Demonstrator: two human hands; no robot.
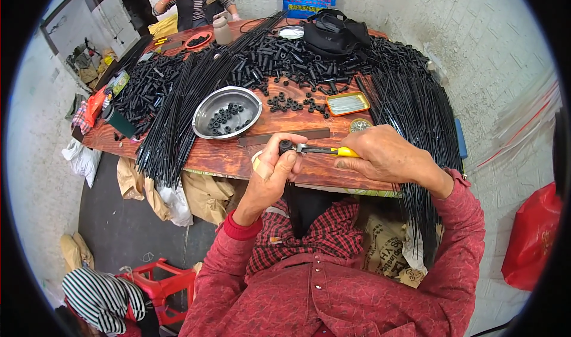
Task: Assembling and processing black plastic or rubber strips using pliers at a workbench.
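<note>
My left hand [270, 173] is closed round a small black round plastic fitting [286, 146], and black rods [292, 209] hang down below the fist toward my lap. Pale tape wraps one of its fingers. In my right hand [383, 154] is a pair of yellow-handled pliers [324, 151], held level with the tip pointing left. The metal tip meets the fitting between my left fingers; what exactly it grips is too small to tell. Both hands are above the table's near edge.
Beyond my hands on the wooden table [279, 126] are a steel bowl [228, 112] of black nuts, a yellow tray [348, 103] of thin pins and a small round tin [360, 125]. Bundles of black rods [410, 114] flank both sides. Another person [199, 4] sits across.
</note>
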